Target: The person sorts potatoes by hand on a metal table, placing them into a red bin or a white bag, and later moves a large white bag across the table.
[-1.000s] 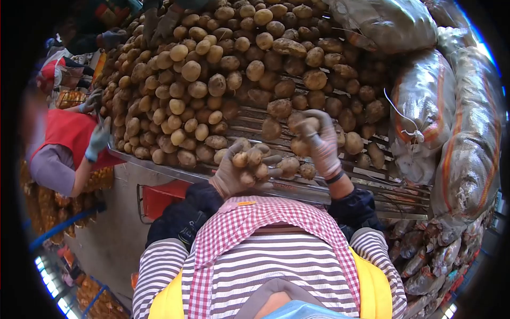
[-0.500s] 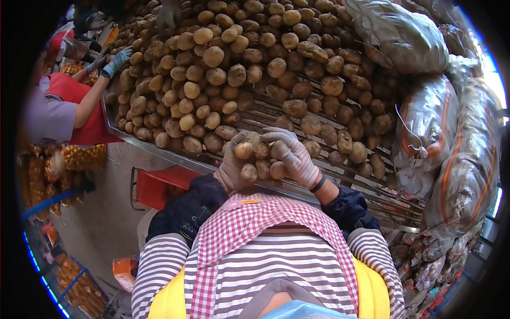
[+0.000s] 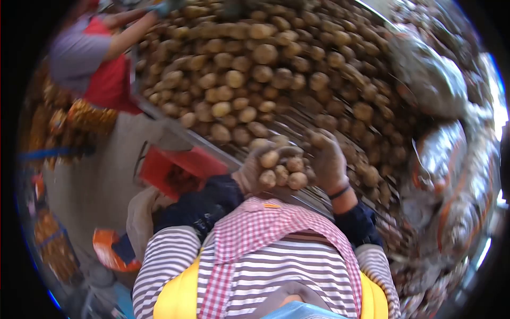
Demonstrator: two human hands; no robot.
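My left hand (image 3: 247, 174), in a soiled pale glove, cradles several small potatoes (image 3: 281, 169) against the front of my apron. Its fingers curl up behind them. Just right of this cluster is my gloved right hand (image 3: 330, 164), raised at the edge of the potato heap. Its fingertips bend toward the potatoes there, but blur hides whether they grip one. A large heap of brown potatoes (image 3: 263, 72) lies beyond both hands on a slatted metal rack (image 3: 300, 125).
A red crate (image 3: 199, 162) stands left of the rack's metal edge (image 3: 178, 132). Full plastic sacks (image 3: 433, 74) line the right side. At the upper left, a person in a red apron (image 3: 112, 85) reaches over the heap. An orange container (image 3: 109, 250) sits on the floor at lower left.
The view has turned, so the scene has shifted. My right hand has moved off the held potatoes to their right. The potatoes stay in my left hand. The co-worker's arm reaches farther up.
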